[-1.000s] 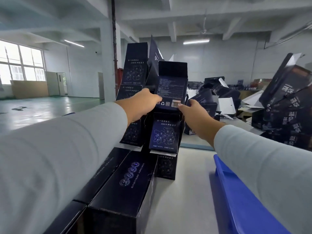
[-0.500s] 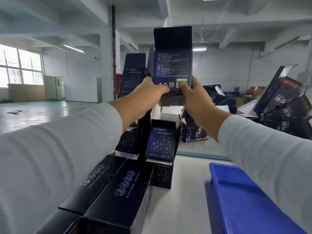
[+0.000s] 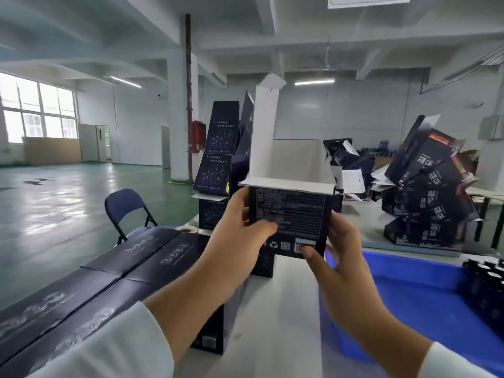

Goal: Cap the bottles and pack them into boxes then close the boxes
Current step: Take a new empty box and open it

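Both hands grip one open dark box (image 3: pixel 290 222) raised above the desk (image 3: pixel 275 317) at the frame's centre. The left hand (image 3: pixel 237 244) clamps its left edge, thumb across the printed face; the right hand (image 3: pixel 335 260) pinches its lower right corner. The box's white flaps stand up at 12 o'clock. Closed boxes (image 3: pixel 114 285) lie in rows at 8 o'clock. A blue bin (image 3: pixel 414 293) at 4 o'clock holds dark bottles (image 3: pixel 488 285) at its right side.

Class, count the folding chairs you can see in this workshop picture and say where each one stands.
1: a dark blue folding chair stands on the green floor, left of the table, behind the row of black boxes. Others may be hidden.
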